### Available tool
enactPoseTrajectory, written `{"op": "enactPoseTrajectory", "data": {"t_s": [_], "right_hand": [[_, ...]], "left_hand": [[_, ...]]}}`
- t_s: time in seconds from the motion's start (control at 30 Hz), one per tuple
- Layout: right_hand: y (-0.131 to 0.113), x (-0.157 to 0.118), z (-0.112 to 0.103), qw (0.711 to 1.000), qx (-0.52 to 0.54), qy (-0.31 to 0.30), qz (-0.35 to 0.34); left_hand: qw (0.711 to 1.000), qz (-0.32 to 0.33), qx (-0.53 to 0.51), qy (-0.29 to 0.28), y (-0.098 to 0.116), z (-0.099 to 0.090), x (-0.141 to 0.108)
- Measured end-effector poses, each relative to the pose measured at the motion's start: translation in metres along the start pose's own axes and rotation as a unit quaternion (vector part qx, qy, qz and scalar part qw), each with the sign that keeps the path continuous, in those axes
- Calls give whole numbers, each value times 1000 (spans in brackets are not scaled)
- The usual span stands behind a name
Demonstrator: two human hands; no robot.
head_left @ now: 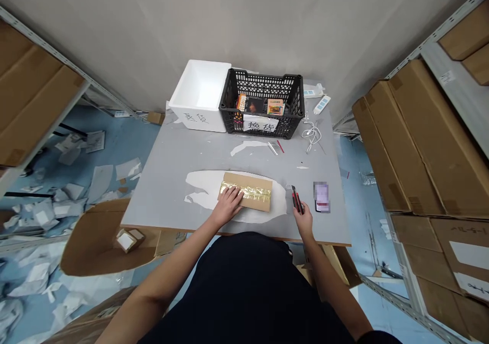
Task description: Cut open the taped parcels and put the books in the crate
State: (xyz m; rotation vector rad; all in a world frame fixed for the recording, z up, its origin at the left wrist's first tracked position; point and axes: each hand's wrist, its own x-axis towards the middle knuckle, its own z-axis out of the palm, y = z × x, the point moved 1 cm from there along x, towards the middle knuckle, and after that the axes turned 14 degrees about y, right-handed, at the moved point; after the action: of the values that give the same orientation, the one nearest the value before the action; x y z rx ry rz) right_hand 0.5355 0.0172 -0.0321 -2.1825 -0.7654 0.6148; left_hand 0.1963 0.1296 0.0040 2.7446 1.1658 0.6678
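Note:
A flat cardboard box (256,201) with shiny yellowish tape (256,191) along its top lies near the front of the grey table (160,186). My left hand (228,205) rests on the box's left part, fingers stretched out over the tape. To the right of the box, my right hand (303,219) is wrapped round a red and black utility knife (297,200). The knife points away from me and is apart from the box. Just right of that hand lies a phone (322,197), its screen partly blurred.
A white foam box (208,122) and a black plastic crate (263,130) holding small boxes stand at the back. A white cable (313,133) lies to the right. Shelves with cartons (416,130) flank the table. Below left, an open carton (95,257) sits among paper scraps.

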Motion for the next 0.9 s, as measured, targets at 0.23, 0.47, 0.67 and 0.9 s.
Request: {"op": "enactPoseTrajectory", "data": {"t_s": [0.23,0.47,0.67,0.9], "right_hand": [[22,39,33,986,-147,44,-63],[1,42,40,961,-193,121,-156],[-125,22,70,848,-144,-174,-480],[-172,7,111,742,-309,-256,-537]], "left_hand": [[999,-33,6,9,10,-1,-6],[999,-33,10,-10,15,-8,-3],[998,-50,26,-26,19,-7,0],[995,-40,60,-64,18,-7,0]]}}
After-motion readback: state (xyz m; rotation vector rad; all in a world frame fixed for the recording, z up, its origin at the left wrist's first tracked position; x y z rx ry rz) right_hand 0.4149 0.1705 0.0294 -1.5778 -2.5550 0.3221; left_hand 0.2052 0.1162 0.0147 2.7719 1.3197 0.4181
